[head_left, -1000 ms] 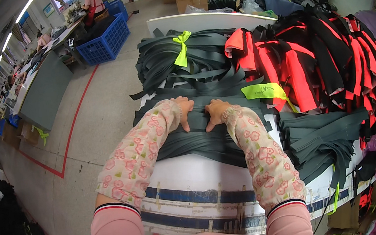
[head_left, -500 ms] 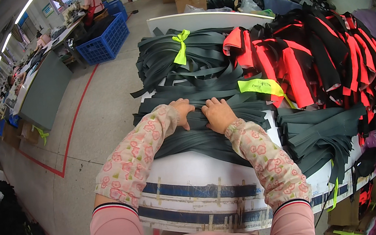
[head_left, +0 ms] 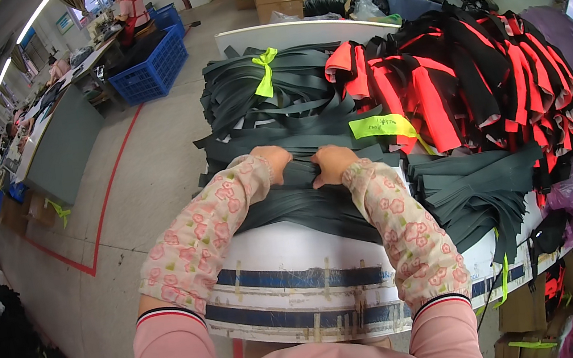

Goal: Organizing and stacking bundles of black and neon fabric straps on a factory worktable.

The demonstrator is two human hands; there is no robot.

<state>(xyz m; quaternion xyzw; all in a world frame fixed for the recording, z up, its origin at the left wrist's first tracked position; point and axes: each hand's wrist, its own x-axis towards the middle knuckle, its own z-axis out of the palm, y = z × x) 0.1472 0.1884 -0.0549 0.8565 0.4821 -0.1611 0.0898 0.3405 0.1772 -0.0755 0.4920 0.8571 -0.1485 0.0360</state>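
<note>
Right hand [head_left: 332, 164] drawn closer to left hand [head_left: 274, 162], both gripping dark fabric strips [head_left: 304, 198]

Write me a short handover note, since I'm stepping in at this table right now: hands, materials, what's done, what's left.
Left hand and right hand: side by side, both closed on the nearest bundle of dark green strips at the table's front.
Behind it: more green strip stacks with a yellow-green tie; red and black pieces on the right.
Done: farther stacks tied.
Left: no tie shows on the gripped bundle.
</note>
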